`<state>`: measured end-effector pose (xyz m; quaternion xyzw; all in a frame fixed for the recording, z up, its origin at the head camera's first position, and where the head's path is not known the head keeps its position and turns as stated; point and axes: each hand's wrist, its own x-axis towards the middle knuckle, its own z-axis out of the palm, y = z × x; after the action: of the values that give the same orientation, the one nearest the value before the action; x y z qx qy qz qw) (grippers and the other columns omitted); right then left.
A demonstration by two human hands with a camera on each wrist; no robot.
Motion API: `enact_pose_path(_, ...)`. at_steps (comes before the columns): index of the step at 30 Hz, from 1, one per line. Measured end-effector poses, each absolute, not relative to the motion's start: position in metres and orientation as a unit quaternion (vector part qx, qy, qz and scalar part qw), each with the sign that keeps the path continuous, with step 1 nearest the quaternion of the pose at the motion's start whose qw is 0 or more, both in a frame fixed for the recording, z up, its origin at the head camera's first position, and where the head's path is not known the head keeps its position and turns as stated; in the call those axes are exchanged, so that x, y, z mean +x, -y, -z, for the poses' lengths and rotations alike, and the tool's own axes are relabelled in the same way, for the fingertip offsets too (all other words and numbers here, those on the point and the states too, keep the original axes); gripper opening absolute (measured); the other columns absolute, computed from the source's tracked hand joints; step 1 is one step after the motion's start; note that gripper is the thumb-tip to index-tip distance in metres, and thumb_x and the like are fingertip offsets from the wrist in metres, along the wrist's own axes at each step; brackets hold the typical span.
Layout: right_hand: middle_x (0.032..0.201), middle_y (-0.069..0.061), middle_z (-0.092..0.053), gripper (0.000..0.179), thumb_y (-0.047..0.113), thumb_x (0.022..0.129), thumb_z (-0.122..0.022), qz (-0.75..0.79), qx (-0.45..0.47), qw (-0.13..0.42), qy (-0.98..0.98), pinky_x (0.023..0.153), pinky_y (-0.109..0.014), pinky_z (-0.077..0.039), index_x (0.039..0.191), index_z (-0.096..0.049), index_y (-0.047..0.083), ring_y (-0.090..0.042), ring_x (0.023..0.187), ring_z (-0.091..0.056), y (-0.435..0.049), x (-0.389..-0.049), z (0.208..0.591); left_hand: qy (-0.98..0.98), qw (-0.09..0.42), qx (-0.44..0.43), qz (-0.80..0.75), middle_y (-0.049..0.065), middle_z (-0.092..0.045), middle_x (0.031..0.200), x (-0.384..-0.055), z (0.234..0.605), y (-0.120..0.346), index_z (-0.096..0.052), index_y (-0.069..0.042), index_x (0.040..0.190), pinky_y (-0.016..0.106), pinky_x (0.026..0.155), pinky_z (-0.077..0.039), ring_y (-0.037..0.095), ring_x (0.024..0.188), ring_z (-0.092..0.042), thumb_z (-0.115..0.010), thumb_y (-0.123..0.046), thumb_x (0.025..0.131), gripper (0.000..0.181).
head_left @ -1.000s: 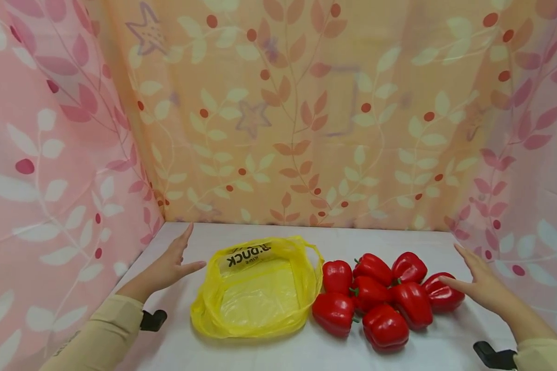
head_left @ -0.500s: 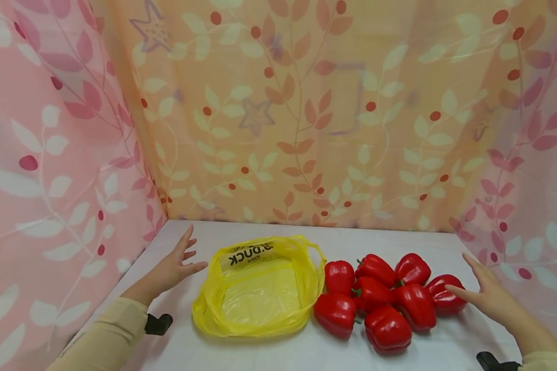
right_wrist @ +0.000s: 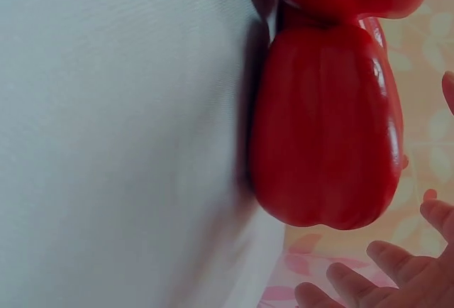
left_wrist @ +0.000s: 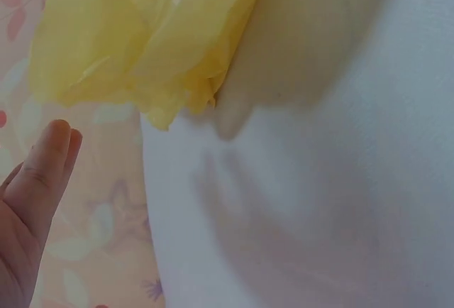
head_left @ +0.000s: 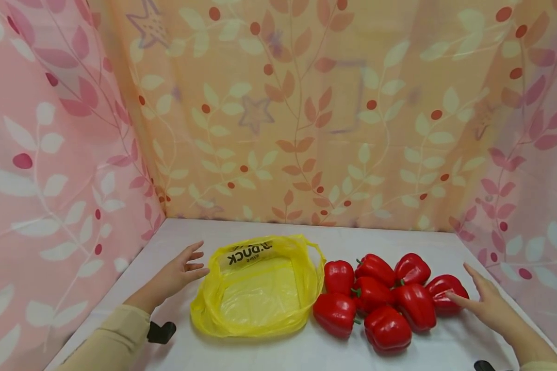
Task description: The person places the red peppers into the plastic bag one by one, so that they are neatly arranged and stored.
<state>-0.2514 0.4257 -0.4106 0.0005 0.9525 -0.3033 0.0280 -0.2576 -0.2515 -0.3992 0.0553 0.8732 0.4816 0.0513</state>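
Observation:
A yellow plastic bag (head_left: 260,299) with dark lettering lies on the table, its wide mouth facing up. My left hand (head_left: 183,270) hovers just left of it, fingers extended and holding nothing; in the left wrist view the fingers (left_wrist: 44,173) stand apart from the bag (left_wrist: 149,38). Several red bell peppers (head_left: 387,320) with green stems sit clustered right of the bag. Beside the rightmost pepper (head_left: 447,294) is my right hand (head_left: 489,304), its fingers spread. The right wrist view shows a pepper (right_wrist: 326,130) close by, with the right hand's fingers (right_wrist: 397,262) apart from it.
The white tabletop (head_left: 241,355) bears the bag and peppers. A patterned orange curtain (head_left: 297,129) hangs along the back, and pink leaf-print curtains (head_left: 65,154) close off both sides.
Both hands have sunk slightly toward the tabletop, the left one with its fingertips lower. The bag and peppers stay where they were; the head view has shifted a little.

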Motion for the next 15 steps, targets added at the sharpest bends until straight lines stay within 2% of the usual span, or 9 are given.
enact_pose_path(4, 0.136, -0.042, -0.004, 0.106, 0.050, 0.082, -0.059, 0.310, 0.006, 0.034, -0.950, 0.071, -0.066, -0.043, 0.142, 0.015, 0.004, -0.060, 0.112, -0.016, -0.424, -0.250, 0.415, -0.879, 0.057, 0.031, -0.473, 0.020, -0.032, 0.141, -0.256, 0.401, 0.249, -0.025, -0.019, 0.143, 0.044, 0.092, -0.045, 0.032, 0.116, -0.048, -0.066, -0.039, 0.081, 0.078)
enact_pose_path(8, 0.136, -0.042, -0.002, 0.105, 0.049, 0.082, -0.059, 0.314, 0.010, 0.036, -0.949, 0.073, -0.065, -0.044, 0.142, 0.016, 0.005, -0.060, 0.111, -0.017, -0.422, -0.250, 0.418, -0.881, 0.058, 0.011, -0.469, 0.017, -0.038, 0.138, -0.255, 0.404, 0.247, -0.033, -0.019, 0.140, 0.042, 0.090, -0.047, 0.026, 0.109, -0.052, -0.068, -0.037, 0.080, 0.072)
enact_pose_path(15, 0.134, -0.043, -0.005, 0.103, 0.048, 0.084, -0.058, 0.325, 0.017, 0.045, -0.945, 0.074, -0.064, -0.044, 0.142, 0.014, 0.002, -0.060, 0.111, -0.018, -0.422, -0.249, 0.424, -0.875, 0.056, 0.002, -0.480, 0.010, -0.052, 0.122, -0.254, 0.410, 0.243, -0.042, -0.017, 0.135, 0.039, 0.085, -0.050, 0.023, 0.102, -0.054, -0.070, -0.036, 0.078, 0.066)
